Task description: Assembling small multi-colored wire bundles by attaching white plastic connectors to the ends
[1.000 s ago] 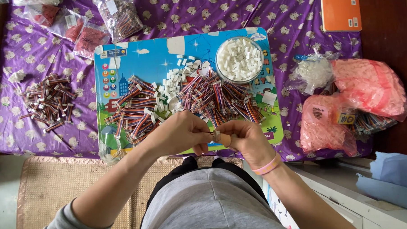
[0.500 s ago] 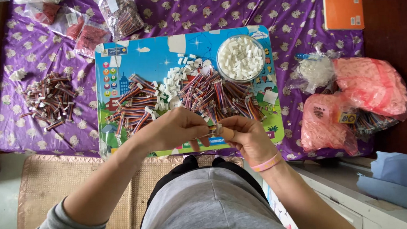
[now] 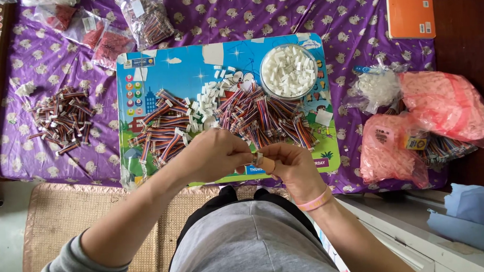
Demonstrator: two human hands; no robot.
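Small wire bundle [image 3: 258, 159] sits low centre of the frame, pinched between left hand [image 3: 213, 153] and right hand [image 3: 291, 166], both clenched on it; heaped wire bundles [image 3: 241, 117] lie just above on the colourful board [image 3: 186, 73].

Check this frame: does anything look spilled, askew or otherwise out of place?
Mostly orderly. Loose white connector pieces lie scattered on the blue mat beside the bowl rather than in it. Both hands, left hand and right hand, pinch one small wire piece together. No damage is visible.
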